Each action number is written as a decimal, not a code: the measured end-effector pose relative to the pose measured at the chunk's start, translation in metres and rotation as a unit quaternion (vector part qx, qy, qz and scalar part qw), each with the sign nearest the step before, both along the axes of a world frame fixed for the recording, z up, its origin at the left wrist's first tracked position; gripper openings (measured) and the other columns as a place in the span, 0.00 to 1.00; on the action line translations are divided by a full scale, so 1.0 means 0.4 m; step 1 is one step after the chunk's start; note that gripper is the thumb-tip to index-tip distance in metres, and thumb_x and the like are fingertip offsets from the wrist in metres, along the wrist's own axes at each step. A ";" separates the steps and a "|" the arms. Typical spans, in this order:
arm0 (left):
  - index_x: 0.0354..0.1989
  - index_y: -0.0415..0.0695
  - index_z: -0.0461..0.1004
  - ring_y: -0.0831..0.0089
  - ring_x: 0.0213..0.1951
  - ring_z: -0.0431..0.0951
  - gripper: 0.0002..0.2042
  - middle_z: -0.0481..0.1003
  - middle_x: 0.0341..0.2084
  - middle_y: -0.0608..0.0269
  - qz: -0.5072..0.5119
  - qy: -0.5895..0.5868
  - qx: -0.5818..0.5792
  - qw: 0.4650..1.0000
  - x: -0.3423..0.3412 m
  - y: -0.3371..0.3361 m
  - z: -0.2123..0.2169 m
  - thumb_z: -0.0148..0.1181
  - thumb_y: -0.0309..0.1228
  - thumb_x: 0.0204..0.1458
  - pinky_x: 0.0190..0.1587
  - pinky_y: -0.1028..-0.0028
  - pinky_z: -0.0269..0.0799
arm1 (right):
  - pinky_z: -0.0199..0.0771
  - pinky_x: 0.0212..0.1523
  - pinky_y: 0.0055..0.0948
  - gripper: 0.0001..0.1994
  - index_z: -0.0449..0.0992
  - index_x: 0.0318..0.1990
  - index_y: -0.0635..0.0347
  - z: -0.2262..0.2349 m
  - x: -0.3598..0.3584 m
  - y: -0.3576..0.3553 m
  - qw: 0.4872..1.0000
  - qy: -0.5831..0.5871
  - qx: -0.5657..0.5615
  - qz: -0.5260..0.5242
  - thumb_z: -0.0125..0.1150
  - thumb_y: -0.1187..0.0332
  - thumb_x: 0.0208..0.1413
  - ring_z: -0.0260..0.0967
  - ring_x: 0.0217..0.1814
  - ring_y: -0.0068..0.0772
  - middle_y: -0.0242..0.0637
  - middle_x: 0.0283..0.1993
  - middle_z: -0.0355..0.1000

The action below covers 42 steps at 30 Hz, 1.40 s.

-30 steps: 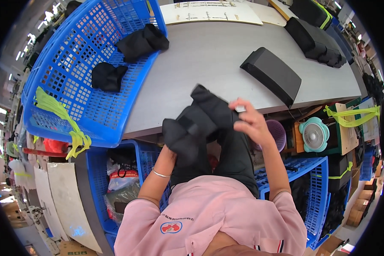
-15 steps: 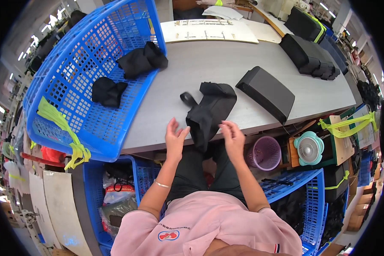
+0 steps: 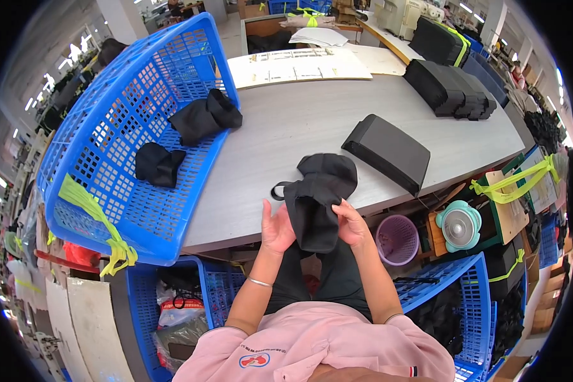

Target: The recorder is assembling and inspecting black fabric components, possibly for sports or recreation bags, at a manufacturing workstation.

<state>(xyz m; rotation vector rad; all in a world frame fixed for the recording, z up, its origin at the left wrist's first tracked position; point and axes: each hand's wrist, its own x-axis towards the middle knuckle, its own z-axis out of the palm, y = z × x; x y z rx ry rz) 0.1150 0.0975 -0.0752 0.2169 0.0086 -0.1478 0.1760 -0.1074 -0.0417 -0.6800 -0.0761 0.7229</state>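
A black fabric pouch (image 3: 321,197) with a small loop at its left side hangs over the table's front edge, its dark mouth facing me. My right hand (image 3: 351,224) pinches the pouch's right rim between thumb and fingers. Against the left side of the pouch rests my left hand (image 3: 277,229), its fingers apart and partly hidden by the fabric. To the right on the table lies a black box-shaped piece (image 3: 388,153).
A big blue basket (image 3: 200,210) tilts at the left with two black fabric pieces (image 3: 159,164) inside. Stacked black pieces (image 3: 449,89) sit at the far right of the grey table (image 3: 267,127). Below are a purple bin (image 3: 398,239), a teal fan (image 3: 459,226) and another blue basket (image 3: 471,305).
Both hands have closed in on the pouch, and the right has taken hold of its rim. The pouch's mouth now gapes toward me. The whole view has shifted slightly.
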 end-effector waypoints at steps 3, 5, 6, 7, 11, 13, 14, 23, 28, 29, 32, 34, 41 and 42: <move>0.65 0.39 0.64 0.64 0.62 0.70 0.28 0.71 0.60 0.54 -0.041 -0.059 -0.067 0.995 0.018 0.017 -0.030 0.57 0.45 0.62 0.67 0.62 0.64 | 0.73 0.60 0.34 0.19 0.71 0.58 0.59 -0.049 0.009 -0.012 0.999 -0.018 0.022 0.029 0.61 0.69 0.59 0.74 0.56 0.29 0.34 0.54 0.76; 0.65 0.39 0.63 0.63 0.62 0.70 0.28 0.70 0.61 0.53 -0.041 -0.079 -0.105 0.990 0.020 0.018 -0.034 0.59 0.42 0.62 0.66 0.62 0.65 | 0.71 0.62 0.37 0.22 0.70 0.60 0.62 -0.087 0.006 -0.014 0.989 0.065 0.130 0.018 0.58 0.64 0.61 0.72 0.60 0.35 0.39 0.59 0.74; 0.65 0.38 0.63 0.63 0.60 0.72 0.29 0.71 0.60 0.54 -0.031 -0.061 -0.062 0.996 0.017 0.018 -0.030 0.63 0.39 0.59 0.65 0.64 0.66 | 0.71 0.62 0.37 0.22 0.70 0.60 0.62 -0.102 0.008 -0.012 0.989 0.064 0.131 0.018 0.58 0.64 0.61 0.72 0.60 0.35 0.39 0.59 0.74; 0.65 0.38 0.63 0.63 0.60 0.72 0.29 0.71 0.60 0.54 -0.014 -0.023 -0.050 0.998 0.017 0.015 -0.022 0.63 0.39 0.59 0.65 0.64 0.66 | 0.69 0.63 0.39 0.23 0.69 0.62 0.63 -0.112 0.011 -0.011 0.985 0.082 0.152 -0.001 0.58 0.62 0.61 0.71 0.62 0.37 0.40 0.60 0.73; 0.62 0.42 0.66 0.64 0.57 0.75 0.29 0.74 0.56 0.57 0.041 -0.055 0.035 0.997 0.012 0.008 0.043 0.69 0.29 0.52 0.63 0.64 0.70 | 0.68 0.65 0.38 0.24 0.69 0.62 0.63 -0.094 0.007 0.002 0.980 0.027 0.198 0.009 0.60 0.62 0.62 0.70 0.62 0.37 0.41 0.59 0.74; 0.62 0.43 0.66 0.64 0.56 0.76 0.30 0.75 0.55 0.58 0.065 -0.066 0.052 0.994 0.024 0.008 0.083 0.70 0.25 0.50 0.62 0.64 0.71 | 0.69 0.64 0.37 0.23 0.70 0.61 0.64 -0.052 -0.001 0.016 0.987 0.011 0.162 -0.003 0.62 0.63 0.60 0.71 0.61 0.35 0.41 0.58 0.74; 0.61 0.43 0.66 0.64 0.55 0.76 0.30 0.75 0.55 0.57 0.075 -0.083 0.080 0.991 0.027 0.008 0.101 0.69 0.21 0.48 0.60 0.65 0.73 | 0.70 0.63 0.35 0.23 0.71 0.59 0.64 -0.028 -0.007 0.025 0.989 -0.019 0.147 -0.012 0.64 0.65 0.58 0.72 0.59 0.33 0.40 0.56 0.75; 0.45 0.39 0.77 0.87 0.27 0.68 0.14 0.76 0.33 0.73 0.401 0.031 0.603 0.688 0.026 -0.004 0.119 0.58 0.12 0.50 0.31 0.83 0.65 | 0.68 0.28 0.33 0.04 0.73 0.40 0.59 -0.012 0.052 0.019 0.689 -0.373 -0.525 -0.333 0.58 0.73 0.58 0.68 0.21 0.30 0.39 0.23 0.68; 0.39 0.38 0.76 0.89 0.24 0.61 0.06 0.73 0.28 0.75 0.334 0.095 0.567 0.747 0.010 -0.076 0.045 0.56 0.17 0.56 0.26 0.83 0.59 | 0.64 0.19 0.21 0.09 0.74 0.40 0.57 -0.049 0.022 -0.010 0.888 -0.164 -0.364 -0.227 0.52 0.64 0.68 0.66 0.18 0.21 0.30 0.25 0.73; 0.38 0.38 0.75 0.89 0.24 0.61 0.04 0.72 0.28 0.75 0.275 0.127 0.575 0.760 0.007 -0.081 0.046 0.55 0.19 0.58 0.26 0.83 0.58 | 0.64 0.19 0.21 0.09 0.74 0.40 0.57 -0.035 0.013 -0.008 0.890 -0.181 -0.356 -0.222 0.52 0.64 0.68 0.66 0.18 0.21 0.30 0.25 0.73; 0.41 0.35 0.74 0.85 0.31 0.68 0.05 0.74 0.31 0.71 0.357 0.035 0.576 0.735 0.002 -0.082 0.084 0.52 0.20 0.60 0.36 0.82 0.66 | 0.67 0.19 0.16 0.12 0.75 0.42 0.55 0.038 0.000 0.004 0.965 -0.103 -0.149 -0.190 0.52 0.58 0.69 0.70 0.23 0.14 0.25 0.29 0.75; 0.42 0.35 0.75 0.83 0.39 0.70 0.06 0.74 0.35 0.70 0.417 -0.001 0.565 0.712 -0.001 -0.079 0.128 0.51 0.21 0.63 0.46 0.81 0.68 | 0.68 0.21 0.17 0.12 0.74 0.41 0.56 0.092 0.004 0.016 0.967 -0.095 -0.124 -0.200 0.53 0.58 0.68 0.70 0.24 0.15 0.25 0.30 0.75; 0.49 0.36 0.74 0.80 0.39 0.74 0.12 0.77 0.38 0.65 0.471 0.013 0.603 0.643 -0.035 -0.078 0.124 0.55 0.15 0.56 0.46 0.79 0.70 | 0.70 0.28 0.26 0.07 0.73 0.43 0.56 0.069 0.007 0.023 0.909 -0.230 -0.294 -0.184 0.60 0.67 0.60 0.72 0.27 0.22 0.29 0.26 0.75; 0.50 0.39 0.75 0.80 0.34 0.74 0.15 0.77 0.37 0.63 0.435 -0.010 0.662 0.609 -0.035 -0.070 0.103 0.57 0.15 0.54 0.40 0.78 0.72 | 0.71 0.28 0.31 0.08 0.73 0.44 0.56 0.044 0.009 0.012 0.846 -0.265 -0.429 -0.174 0.62 0.70 0.57 0.73 0.25 0.28 0.33 0.22 0.74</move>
